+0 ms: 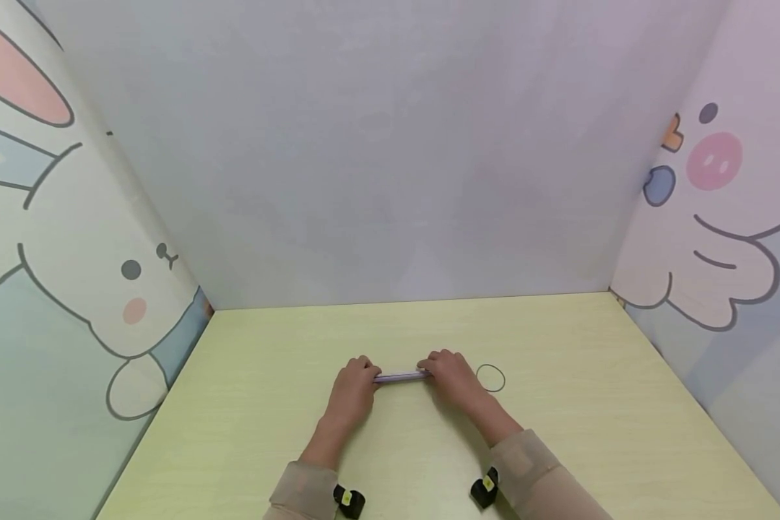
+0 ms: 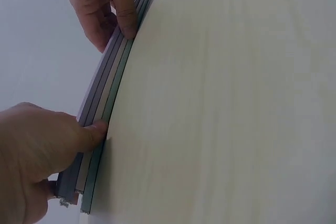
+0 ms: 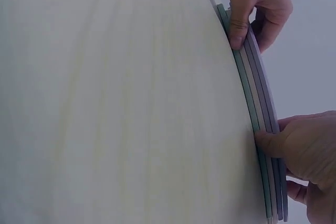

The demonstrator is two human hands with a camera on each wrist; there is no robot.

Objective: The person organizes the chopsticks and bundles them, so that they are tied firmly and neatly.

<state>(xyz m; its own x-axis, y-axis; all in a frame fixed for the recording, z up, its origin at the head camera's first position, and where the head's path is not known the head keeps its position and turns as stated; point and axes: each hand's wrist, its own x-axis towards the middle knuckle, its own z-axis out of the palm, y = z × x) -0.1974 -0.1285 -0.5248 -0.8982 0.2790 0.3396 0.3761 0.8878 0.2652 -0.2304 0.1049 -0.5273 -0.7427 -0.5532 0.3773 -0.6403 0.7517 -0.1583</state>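
Observation:
A bundle of long slim strips (image 1: 401, 377), purple on top in the head view, spans the short gap between my two hands. Grey-purple, beige and green strips (image 2: 116, 74) lie side by side in the left wrist view, the green one nearest the tabletop. My left hand (image 1: 354, 390) pinches the bundle's left end, thumb across the green strip. At the other end, my right hand (image 1: 453, 381) pinches it the same way, as the right wrist view shows with the strips (image 3: 247, 72). Parts of both ends are hidden by the fingers.
A thin dark loop (image 1: 490, 391) lies on the pale wooden tabletop (image 1: 578, 404), just right of the right hand. A plain grey wall (image 1: 390, 159) rises behind, and side panels with cartoon animals (image 1: 78, 238) flank the table. Both sleeves have black wrist cameras (image 1: 349, 500).

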